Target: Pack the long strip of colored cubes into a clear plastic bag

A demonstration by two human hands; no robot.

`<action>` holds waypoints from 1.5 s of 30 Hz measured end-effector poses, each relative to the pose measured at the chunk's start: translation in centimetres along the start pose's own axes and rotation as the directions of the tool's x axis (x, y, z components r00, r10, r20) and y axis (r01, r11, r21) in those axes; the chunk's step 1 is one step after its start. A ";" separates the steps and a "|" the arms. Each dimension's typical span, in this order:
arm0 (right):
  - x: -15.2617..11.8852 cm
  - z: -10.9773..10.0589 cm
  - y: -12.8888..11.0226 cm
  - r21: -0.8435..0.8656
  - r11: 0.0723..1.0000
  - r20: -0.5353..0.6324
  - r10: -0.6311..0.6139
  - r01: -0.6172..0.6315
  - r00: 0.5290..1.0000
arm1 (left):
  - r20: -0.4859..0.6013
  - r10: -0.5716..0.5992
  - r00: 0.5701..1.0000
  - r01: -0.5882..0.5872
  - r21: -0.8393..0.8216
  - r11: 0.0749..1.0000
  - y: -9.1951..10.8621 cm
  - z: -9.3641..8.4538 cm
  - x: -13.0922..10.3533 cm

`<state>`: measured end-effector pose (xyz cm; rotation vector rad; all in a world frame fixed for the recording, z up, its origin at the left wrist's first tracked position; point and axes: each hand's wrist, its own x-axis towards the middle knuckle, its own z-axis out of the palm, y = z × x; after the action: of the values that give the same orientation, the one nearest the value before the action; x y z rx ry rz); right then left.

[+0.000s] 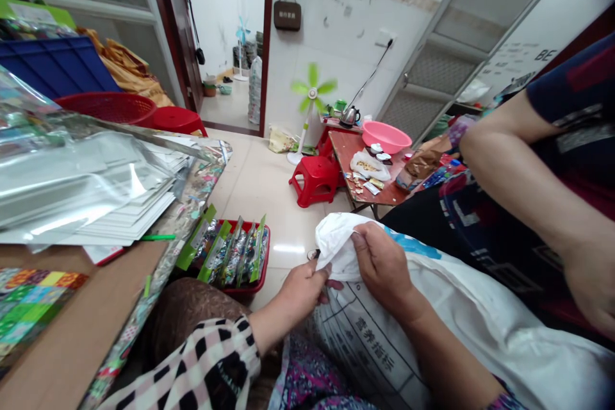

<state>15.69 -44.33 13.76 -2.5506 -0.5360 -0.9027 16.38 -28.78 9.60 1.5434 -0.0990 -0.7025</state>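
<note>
2 hands (300, 288) (387, 266) pinch sack's (446, 314) edge near bare floor (262, 179).

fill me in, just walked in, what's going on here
A person grips the bunched white edge of a sack with both hands, the left hand and the right hand close together. The sack lies across to the right, where another person's arm shows. To the left, packets stand in a red basket beside the table.

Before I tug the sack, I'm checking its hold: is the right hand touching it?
Touching. The head view shows the right hand gripping the folded edge of the sack.
</note>
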 end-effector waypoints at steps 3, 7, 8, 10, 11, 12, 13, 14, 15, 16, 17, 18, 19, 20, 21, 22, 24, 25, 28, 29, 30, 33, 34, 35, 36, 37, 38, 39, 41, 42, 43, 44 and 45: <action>0.3 0.2 0.0 0.057 0.998 0.038 0.028 -0.030 0.999 | -0.030 0.000 1.000 -0.001 -0.049 0.999 0.3 -0.2 0.1; 0.5 0.4 -0.1 0.098 0.995 0.079 0.029 -0.037 0.996 | -0.151 0.069 0.986 -0.083 -0.089 0.993 1.3 -0.6 0.6; 0.6 0.4 -0.2 0.100 0.995 0.097 0.013 -0.023 0.995 | -0.174 0.088 0.981 -0.106 -0.093 0.990 1.5 -0.7 0.7; 0.5 0.5 -0.3 0.102 0.995 0.153 -0.025 0.009 0.988 | -0.206 0.118 0.971 -0.139 -0.089 0.986 1.7 -1.0 0.9; 0.5 0.5 -0.4 0.106 0.994 0.183 -0.040 0.021 0.982 | -0.216 0.130 0.968 -0.151 -0.081 0.985 1.7 -1.1 1.0; 0.4 0.5 -0.4 0.112 0.993 0.210 -0.049 0.026 0.976 | -0.222 0.142 0.965 -0.161 -0.073 0.984 1.6 -1.2 1.0; 0.3 0.5 -0.5 0.120 0.993 0.235 -0.051 0.023 0.971 | -0.222 0.152 0.963 -0.170 -0.064 0.983 1.4 -1.2 1.0; 0.2 0.5 -0.5 0.127 0.992 0.254 -0.044 0.012 0.966 | -0.220 0.163 0.962 -0.179 -0.055 0.982 1.2 -1.2 1.0; 0.1 0.6 -0.4 0.132 0.991 0.268 -0.031 -0.005 0.963 | -0.216 0.172 0.961 -0.186 -0.046 0.981 1.1 -1.2 0.9; 0.0 0.6 -0.3 0.134 0.991 0.284 -0.014 -0.025 0.959 | -0.212 0.180 0.961 -0.192 -0.037 0.981 0.9 -1.2 0.9; -0.1 0.6 -0.2 0.133 0.990 0.301 0.004 -0.046 0.954 | -0.205 0.183 0.961 -0.193 -0.028 0.981 0.8 -1.2 0.8; -0.1 0.6 0.0 0.128 0.990 0.317 0.021 -0.064 0.948 | -0.195 0.182 0.964 -0.190 -0.019 0.982 0.7 -1.2 0.7; -0.2 0.6 0.2 0.124 0.989 0.324 0.034 -0.079 0.946 | -0.179 0.177 0.968 -0.182 -0.011 0.983 0.6 -1.3 0.6; -0.1 0.6 0.3 0.121 0.989 0.318 0.046 -0.089 0.947 | -0.157 0.168 0.973 -0.171 -0.004 0.985 0.5 -1.4 0.5; -0.1 0.5 0.5 0.120 0.988 0.299 0.055 -0.095 0.953 | -0.129 0.156 0.979 -0.157 -0.002 0.988 0.4 -1.6 0.3; 0.0 0.5 0.6 0.121 0.988 0.267 0.064 -0.099 0.962 | -0.096 0.142 0.985 -0.142 0.009 0.990 0.2 -1.9 0.1; 0.2 0.4 0.7 0.131 0.986 0.198 0.074 -0.102 0.977 | -0.030 0.124 0.992 -0.121 0.091 0.988 -0.4 -2.6 -0.3; 0.3 0.4 0.8 0.137 0.986 0.177 0.075 -0.100 0.981 | -0.003 0.119 0.993 -0.117 0.166 0.979 -0.8 -3.0 -0.4; 0.4 0.2 0.7 0.135 0.987 0.170 0.064 -0.088 0.983 | 0.031 0.100 0.995 -0.104 0.391 0.914 -2.2 -4.4 -1.0; 0.4 0.1 0.6 0.128 0.988 0.177 0.058 -0.081 0.983 | 0.026 0.089 0.996 -0.091 0.434 0.896 -2.8 -4.8 -1.2; 0.5 -0.1 0.4 0.112 0.991 0.186 0.052 -0.074 0.981 | 0.020 0.077 0.997 -0.078 0.468 0.880 -3.3 -5.3 -1.4; 0.5 -1.2 -0.7 -0.023 0.999 0.208 0.033 -0.029 0.977 | 0.016 0.043 0.999 -0.045 0.543 0.838 -4.5 -7.0 -2.4; 0.4 -1.7 -1.3 -0.080 0.997 0.190 0.022 -0.007 0.982 | 0.019 0.029 0.999 -0.035 0.571 0.821 -4.9 -7.7 -2.8; 0.3 -2.2 -2.0 -0.133 0.991 0.163 0.005 0.017 0.987 | 0.019 0.013 1.000 -0.022 0.600 0.800 -5.2 -8.3 -3.2; 0.0 -2.6 -2.7 -0.166 0.985 0.136 -0.021 0.044 0.991 | 0.024 -0.004 1.000 -0.013 0.665 0.746 -5.5 -9.0 -3.7; -0.4 -3.0 -3.4 -0.190 0.979 0.131 -0.049 0.073 0.990 | 0.018 -0.031 0.999 0.008 0.726 0.688 -5.7 -9.7 -4.1; -1.0 -3.2 -4.0 -0.215 0.971 0.174 -0.071 0.108 0.982 | 0.004 -0.058 0.998 0.034 0.769 0.638 -6.0 -10.4 -4.6; -1.6 -3.3 -4.4 -0.250 0.958 0.263 -0.076 0.144 0.962 | -0.013 -0.079 0.997 0.058 0.798 0.600 -6.3 -11.0 -5.0; -3.0 -3.4 -4.9 -0.349 0.917 0.478 -0.003 0.193 0.878 | -0.020 -0.095 0.995 0.072 0.817 0.572 -7.1 -12.2 -5.8; -3.7 -3.3 -4.9 -0.412 0.891 0.546 0.073 0.191 0.835 | -0.010 -0.092 0.996 0.062 0.813 0.579 -7.6 -12.7 -6.1; -4.3 -3.3 -4.8 -0.474 0.862 0.578 0.150 0.180 0.802 | -0.006 -0.083 0.997 0.054 0.808 0.587 -8.1 -13.1 -6.4; -4.8 -3.3 -4.6 -0.532 0.831 0.580 0.220 0.160 0.785 | -0.005 -0.078 0.997 0.051 0.804 0.593 -8.7 -13.5 -6.7; -5.1 -3.2 -4.4 -0.581 0.802 0.565 0.275 0.138 0.778 | -0.015 -0.080 0.997 0.059 0.804 0.591 -9.3 -13.9 -6.8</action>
<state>8.28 -43.21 13.75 -3.4524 -0.3427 -0.1326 14.29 -12.31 2.57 2.4374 -0.4313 -0.7836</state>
